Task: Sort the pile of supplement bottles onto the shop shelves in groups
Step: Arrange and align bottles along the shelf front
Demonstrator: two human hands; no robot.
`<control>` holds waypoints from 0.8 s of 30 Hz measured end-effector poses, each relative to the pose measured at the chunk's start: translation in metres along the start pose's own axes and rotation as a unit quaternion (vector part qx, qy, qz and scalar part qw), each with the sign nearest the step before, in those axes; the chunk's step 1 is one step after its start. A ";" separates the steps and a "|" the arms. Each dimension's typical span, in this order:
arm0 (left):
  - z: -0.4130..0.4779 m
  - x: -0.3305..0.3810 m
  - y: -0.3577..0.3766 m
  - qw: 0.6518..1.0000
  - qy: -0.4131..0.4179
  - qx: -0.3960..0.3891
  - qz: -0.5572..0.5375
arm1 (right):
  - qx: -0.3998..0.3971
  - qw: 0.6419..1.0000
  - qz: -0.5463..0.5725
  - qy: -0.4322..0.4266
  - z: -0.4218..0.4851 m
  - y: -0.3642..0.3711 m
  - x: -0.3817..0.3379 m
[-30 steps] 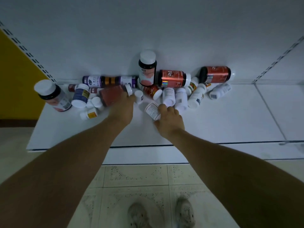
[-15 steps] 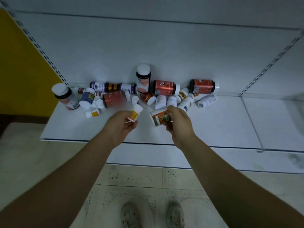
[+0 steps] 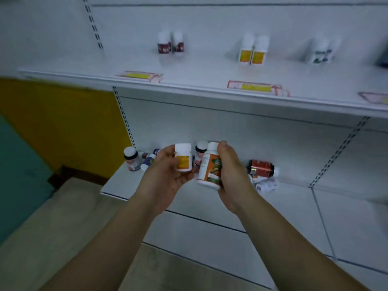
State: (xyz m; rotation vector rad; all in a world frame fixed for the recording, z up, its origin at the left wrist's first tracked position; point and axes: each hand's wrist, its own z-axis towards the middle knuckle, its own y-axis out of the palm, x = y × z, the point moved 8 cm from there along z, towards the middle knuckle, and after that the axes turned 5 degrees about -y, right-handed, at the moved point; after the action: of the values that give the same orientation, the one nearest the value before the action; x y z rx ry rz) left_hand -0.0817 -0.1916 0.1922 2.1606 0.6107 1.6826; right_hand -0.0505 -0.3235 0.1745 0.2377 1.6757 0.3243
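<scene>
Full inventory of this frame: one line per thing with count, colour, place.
upper shelf: 1, white, across the top
red-label bottles: 2, white, upper shelf left, upright
yellow-label bottles: 2, white, upper shelf middle, upright
dark-label bottles: 2, white, upper shelf right, blurred
price tags: 3, yellow and red, upper shelf front; the rightmost is cut off
lower shelf: 1, white, behind the hands
pile of bottles: count partly hidden, mixed colours, lower shelf back
red bottle: 1, lying at the pile's right end
wall: 1, yellow, left
small bottle: 1, white, yellow label, in left hand
tall bottle: 1, white, orange label, in right hand
left hand: grips small bottle
right hand: grips tall bottle
</scene>
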 end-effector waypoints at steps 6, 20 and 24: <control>-0.040 0.055 0.042 0.995 0.088 -0.024 0.045 | -0.072 0.996 -0.013 -0.053 -0.024 0.026 -0.068; -0.026 0.124 0.135 0.964 0.157 -0.145 0.160 | -0.025 0.959 -0.060 -0.274 -0.033 0.020 -0.221; 0.011 0.149 0.156 0.915 0.194 -0.149 0.321 | 0.038 0.952 -0.100 -0.287 -0.014 0.007 -0.247</control>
State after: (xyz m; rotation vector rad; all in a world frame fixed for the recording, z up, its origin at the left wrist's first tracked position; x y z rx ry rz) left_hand -0.0203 -0.2471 0.3916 1.9181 -0.3161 2.3803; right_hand -0.0322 -0.4016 0.4085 0.1933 1.1224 0.0264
